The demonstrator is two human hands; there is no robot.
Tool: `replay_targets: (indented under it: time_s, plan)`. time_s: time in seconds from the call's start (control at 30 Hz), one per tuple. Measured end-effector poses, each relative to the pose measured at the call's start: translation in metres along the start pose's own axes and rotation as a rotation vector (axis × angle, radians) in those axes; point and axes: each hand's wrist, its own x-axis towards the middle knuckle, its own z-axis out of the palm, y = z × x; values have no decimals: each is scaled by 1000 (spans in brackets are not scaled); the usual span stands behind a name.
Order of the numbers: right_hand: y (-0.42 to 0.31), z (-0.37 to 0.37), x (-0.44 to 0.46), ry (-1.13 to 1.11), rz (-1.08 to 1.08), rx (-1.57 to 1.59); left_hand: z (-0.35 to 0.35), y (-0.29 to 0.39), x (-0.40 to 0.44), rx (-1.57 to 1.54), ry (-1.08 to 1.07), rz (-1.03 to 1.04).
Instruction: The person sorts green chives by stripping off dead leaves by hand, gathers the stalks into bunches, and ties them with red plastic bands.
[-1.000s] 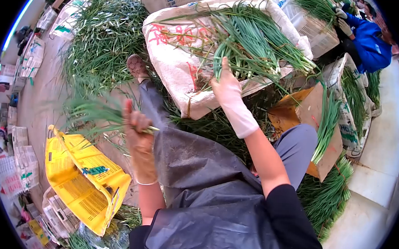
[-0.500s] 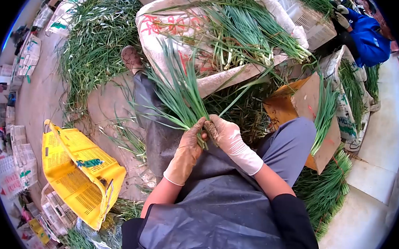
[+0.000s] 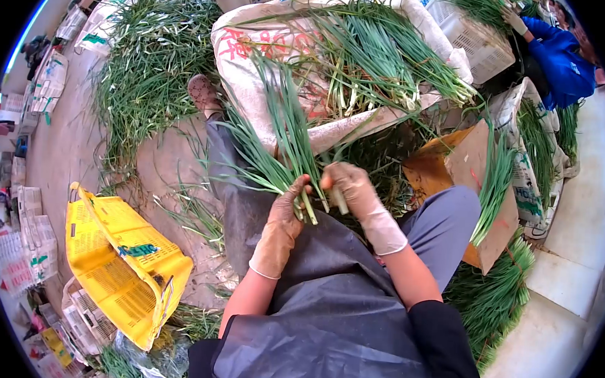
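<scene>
A bunch of garlic chives [image 3: 288,144] is gripped near its pale stem ends by my gloved left hand [image 3: 289,205], its long green leaves fanning up and away from me. Just to the right, my gloved right hand [image 3: 354,188] is closed and blurred by motion. A pale stalk end sticks out below its fingers, apart from the bunch. Beyond both hands, more chives [image 3: 381,53] lie on a white sack-covered crate [image 3: 269,50] with red writing. A dark apron [image 3: 323,313] covers my lap under the hands.
A yellow crate [image 3: 124,258] lies tipped at left. Loose leaves [image 3: 151,65] are heaped at upper left. On the right, chives rest on a cardboard box [image 3: 464,163], and tied greens [image 3: 491,301] lie below it. A co-worker in blue [image 3: 562,62] sits at upper right.
My right hand has moved away from the left, to the right, with a stalk in its fingers. The hands were together at the stem ends before; my left hand keeps the bunch.
</scene>
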Motion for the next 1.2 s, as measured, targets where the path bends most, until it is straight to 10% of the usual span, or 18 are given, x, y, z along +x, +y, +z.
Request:
replay_targets:
  time_s: [0.13, 0.23, 0.37, 0.47, 0.77, 0.83, 0.9, 1.0, 1.1, 1.2]
  plan:
    - [15, -85, 5, 152, 5, -276, -15, 21, -2, -22, -33, 11]
    - [21, -99, -11, 504, 108, -1782, -16, 30, -8, -67, -60, -6]
    - [33, -27, 0, 179, -26, -846, -21, 32, -11, -149, -209, -31]
    - [82, 0, 34, -155, 350, -229, -18, 30, -9, -33, -127, 16]
    - [25, 9, 17, -183, 207, -108, -1, 16, -17, 227, -64, 27]
    - [12, 12, 13, -60, 51, -602, -4, 17, -12, 248, -56, 12]
    - [-4, 11, 4, 158, -107, -119, -10, 21, -9, 87, -72, -30]
    - [-17, -17, 9, 316, -137, -259, -11, 22, -14, 23, -144, -3]
    - [-13, -19, 3, -33, 236, 75, 6, 16, -19, 24, -106, -58]
    - [19, 17, -10, -116, 121, -32, 6, 3, -8, 8, -20, -25]
